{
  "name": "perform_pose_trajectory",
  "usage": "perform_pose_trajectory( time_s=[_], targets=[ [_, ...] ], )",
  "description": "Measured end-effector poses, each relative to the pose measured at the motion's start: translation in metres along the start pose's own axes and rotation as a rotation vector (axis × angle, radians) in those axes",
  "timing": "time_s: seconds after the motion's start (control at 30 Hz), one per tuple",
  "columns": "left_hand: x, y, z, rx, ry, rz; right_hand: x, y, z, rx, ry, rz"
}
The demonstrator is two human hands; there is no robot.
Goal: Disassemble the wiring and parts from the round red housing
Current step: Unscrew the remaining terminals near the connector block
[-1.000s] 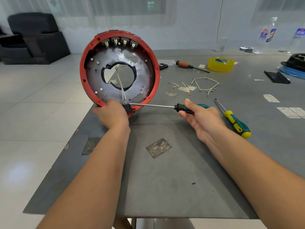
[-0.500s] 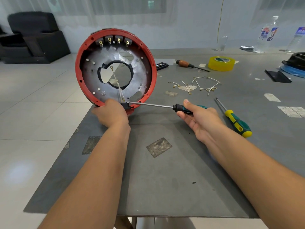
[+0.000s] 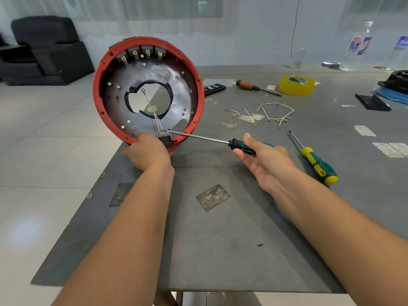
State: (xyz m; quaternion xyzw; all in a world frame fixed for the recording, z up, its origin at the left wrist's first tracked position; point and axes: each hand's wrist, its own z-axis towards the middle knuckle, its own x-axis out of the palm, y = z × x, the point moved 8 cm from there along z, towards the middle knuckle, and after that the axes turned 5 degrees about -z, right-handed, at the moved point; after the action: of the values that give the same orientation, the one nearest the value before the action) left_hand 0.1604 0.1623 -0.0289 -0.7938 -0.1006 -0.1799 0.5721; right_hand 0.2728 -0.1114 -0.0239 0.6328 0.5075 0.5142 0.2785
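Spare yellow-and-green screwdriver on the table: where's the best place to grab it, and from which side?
Grip the yellow-and-green screwdriver around its thick handle, coming from above. It lies flat on the table, handle toward the person, thin shaft pointing away, just right of the right hand. That hand holds the other screwdriver, which probably must go down first.

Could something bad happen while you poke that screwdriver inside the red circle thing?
Maybe. The screwdriver tip sits right beside the left hand, so a slip could jab a finger. The red housing stands on its edge at the table corner, steadied by only that hand, so a hard push could roll it off. The thin white wires could snap.
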Motion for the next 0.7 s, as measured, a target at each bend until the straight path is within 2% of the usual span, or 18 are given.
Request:
perform_pose_trajectory(
  time_s=[0.43,0.7],
  targets=[
    [0.001,0.0,-0.006,0.0,0.076,-0.005,-0.006,0.011,0.008,-0.041,0.0,0.025],
    [0.003,0.002,-0.007,-0.09,0.214,-0.16,-0.029,0.04,0.02,-0.162,-0.052,-0.229]
  ],
)
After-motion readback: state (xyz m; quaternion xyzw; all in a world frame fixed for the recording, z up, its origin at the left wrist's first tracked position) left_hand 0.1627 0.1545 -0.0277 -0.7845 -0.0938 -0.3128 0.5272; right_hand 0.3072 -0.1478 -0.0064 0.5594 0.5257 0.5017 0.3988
